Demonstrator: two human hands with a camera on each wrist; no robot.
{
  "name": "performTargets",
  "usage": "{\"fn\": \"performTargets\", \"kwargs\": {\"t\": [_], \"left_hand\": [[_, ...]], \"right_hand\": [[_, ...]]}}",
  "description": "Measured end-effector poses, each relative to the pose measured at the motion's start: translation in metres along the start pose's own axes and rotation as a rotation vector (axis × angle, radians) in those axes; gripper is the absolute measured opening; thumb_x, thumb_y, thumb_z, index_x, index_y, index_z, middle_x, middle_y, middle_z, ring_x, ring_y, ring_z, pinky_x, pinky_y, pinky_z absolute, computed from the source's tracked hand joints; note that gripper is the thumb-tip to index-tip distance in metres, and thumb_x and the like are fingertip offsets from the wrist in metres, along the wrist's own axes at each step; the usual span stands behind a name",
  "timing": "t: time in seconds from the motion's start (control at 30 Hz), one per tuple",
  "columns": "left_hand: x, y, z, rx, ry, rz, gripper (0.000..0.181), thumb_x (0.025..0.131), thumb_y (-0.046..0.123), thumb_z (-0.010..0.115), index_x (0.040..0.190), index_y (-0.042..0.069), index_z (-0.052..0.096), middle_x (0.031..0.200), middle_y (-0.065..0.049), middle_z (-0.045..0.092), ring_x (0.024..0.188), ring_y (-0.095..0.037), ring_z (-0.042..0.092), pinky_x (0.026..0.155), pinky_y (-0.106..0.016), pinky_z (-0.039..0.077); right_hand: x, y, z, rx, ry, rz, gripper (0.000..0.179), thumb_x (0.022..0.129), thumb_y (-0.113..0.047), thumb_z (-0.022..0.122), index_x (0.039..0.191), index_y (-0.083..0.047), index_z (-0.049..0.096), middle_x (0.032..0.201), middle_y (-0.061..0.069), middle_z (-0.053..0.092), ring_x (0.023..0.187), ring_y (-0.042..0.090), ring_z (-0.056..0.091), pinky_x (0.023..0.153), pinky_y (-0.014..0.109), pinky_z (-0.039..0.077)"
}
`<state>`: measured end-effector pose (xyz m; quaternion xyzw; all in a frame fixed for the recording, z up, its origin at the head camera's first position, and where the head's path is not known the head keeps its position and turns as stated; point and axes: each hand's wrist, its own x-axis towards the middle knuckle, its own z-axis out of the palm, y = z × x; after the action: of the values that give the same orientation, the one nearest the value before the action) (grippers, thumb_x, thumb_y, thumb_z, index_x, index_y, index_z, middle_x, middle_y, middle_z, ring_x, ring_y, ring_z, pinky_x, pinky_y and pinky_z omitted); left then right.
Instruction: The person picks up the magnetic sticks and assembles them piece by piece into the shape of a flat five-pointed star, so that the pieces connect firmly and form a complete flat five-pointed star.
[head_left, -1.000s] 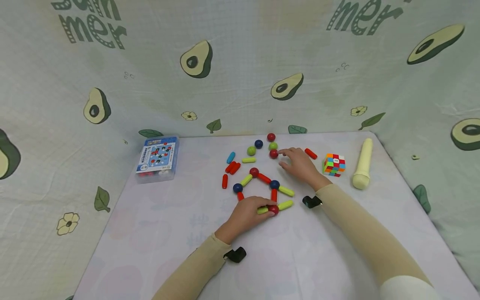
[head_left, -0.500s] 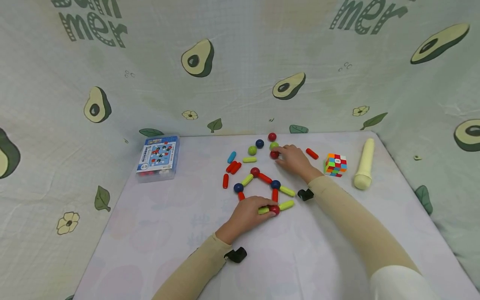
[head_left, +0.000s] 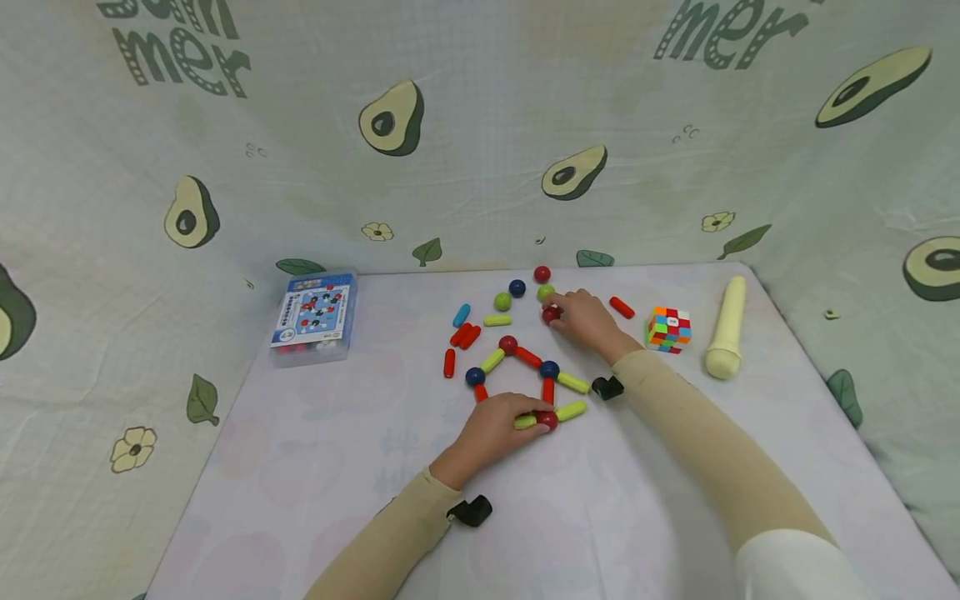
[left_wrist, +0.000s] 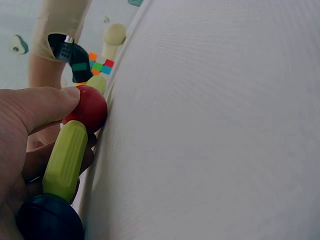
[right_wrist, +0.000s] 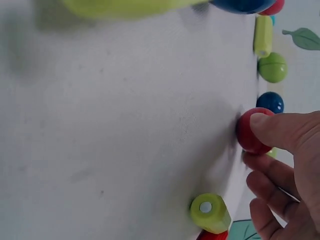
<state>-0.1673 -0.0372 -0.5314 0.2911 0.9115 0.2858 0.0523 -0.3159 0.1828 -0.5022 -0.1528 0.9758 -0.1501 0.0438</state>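
A ring of coloured rods and balls lies mid-table. My left hand (head_left: 491, 431) pinches its near red ball (left_wrist: 91, 108) between thumb and fingers; a yellow-green rod (left_wrist: 65, 160) runs from that ball to a dark blue ball (left_wrist: 50, 220) under the palm. Another yellow-green rod (head_left: 572, 410) sticks out to the right of the ball. Farther back, my right hand (head_left: 590, 323) pinches a loose red ball (right_wrist: 250, 131), thumb on top and fingertips beneath. A green ball (head_left: 545, 292) sits just beyond its fingertips. The left hand covers the ring's near left part in the head view.
Loose balls, such as a green one (head_left: 502, 302), lie at the back, with red rods (head_left: 449, 363) and a blue rod (head_left: 461, 315) left of them. A clear plastic box (head_left: 313, 321) stands far left. Toward the right are a puzzle cube (head_left: 668, 330) and a cream stick (head_left: 725, 329).
My right hand has moved slightly left to the loose red ball and now pinches it; the ball has shifted a little toward me. The left hand keeps its place on the ring.
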Motion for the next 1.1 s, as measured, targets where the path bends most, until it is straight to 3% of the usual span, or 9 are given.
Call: {"fn": "performTargets", "kwargs": {"t": [0.33,0.63,0.77,1.1], "left_hand": [[0.000,0.000,0.001,0.004,0.006,0.008,0.033,0.093,0.039,0.075,0.125,0.032,0.073,0.108,0.015,0.071,0.098,-0.005,0.062,0.088,-0.023,0.052],[0.000,-0.001,0.000,0.013,0.008,0.013,0.033,0.093,0.038,0.075,0.125,0.031,0.073,0.109,0.014,0.071,0.099,-0.006,0.062,0.088,-0.024,0.052],[0.000,0.000,-0.001,0.008,0.001,0.006,0.033,0.094,0.038,0.075,0.126,0.031,0.073,0.111,0.014,0.071,0.100,-0.006,0.062,0.090,-0.025,0.051],[-0.001,0.001,0.000,0.003,0.000,-0.008,0.033,0.093,0.039,0.075,0.126,0.032,0.073,0.112,0.015,0.071,0.102,-0.007,0.062,0.091,-0.026,0.052]], "right_hand": [[-0.037,0.003,-0.005,0.084,-0.062,-0.012,0.035,0.094,-0.015,0.073,0.128,-0.011,0.068,0.113,0.013,0.069,0.107,0.032,0.058,0.094,0.047,0.052],[-0.080,0.011,-0.001,0.111,-0.044,-0.011,0.036,0.093,-0.018,0.076,0.127,-0.010,0.069,0.110,0.008,0.069,0.098,0.026,0.061,0.087,0.044,0.055],[-0.098,0.014,-0.001,0.132,-0.014,-0.006,0.035,0.092,-0.019,0.076,0.125,-0.010,0.069,0.101,0.006,0.068,0.091,0.024,0.059,0.081,0.041,0.054],[-0.133,0.022,0.001,0.209,-0.027,0.002,0.034,0.091,-0.019,0.078,0.122,-0.014,0.069,0.091,-0.001,0.062,0.085,0.018,0.056,0.074,0.035,0.051]]}}
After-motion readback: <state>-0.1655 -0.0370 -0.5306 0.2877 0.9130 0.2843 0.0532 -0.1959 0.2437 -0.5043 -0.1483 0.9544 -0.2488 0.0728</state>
